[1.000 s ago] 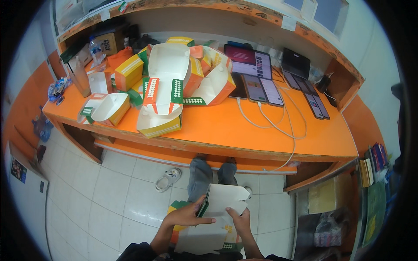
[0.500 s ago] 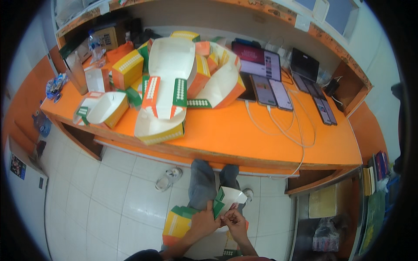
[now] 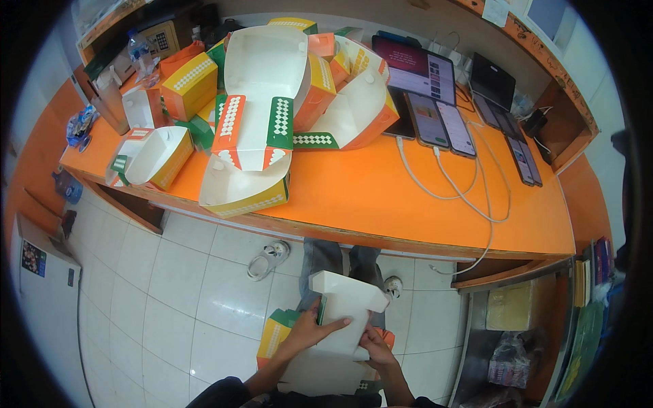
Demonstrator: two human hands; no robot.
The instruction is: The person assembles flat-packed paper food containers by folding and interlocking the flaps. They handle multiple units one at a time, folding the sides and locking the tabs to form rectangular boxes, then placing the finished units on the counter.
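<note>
Over my lap I hold a partly folded food carton [image 3: 347, 299], its white inside facing up and a strip of green at its left edge. My left hand [image 3: 309, 332] grips that left side, thumb stretched across the white panel and fingers around the edge. At the lower right edge, my right hand [image 3: 376, 347] is closed on the carton, its fingertips partly hidden. Under my hands lie more cartons: a yellow and green one [image 3: 271, 340] at the left and a white panel [image 3: 320, 374] close to my body.
Ahead stands an orange desk [image 3: 340, 204] with a pile of folded cartons [image 3: 265, 75]. Several phones [image 3: 428, 126] with white charging cables [image 3: 490, 219] lie on its right side. A plastic bottle [image 3: 139, 51] stands back left. Below is a sandal [image 3: 269, 260]; at right, a shelf holds a plastic bag [image 3: 509, 360].
The carton in my hands has been turned and opened out, so a larger white face shows. My left thumb now lies over it, and my view has shifted slightly.
</note>
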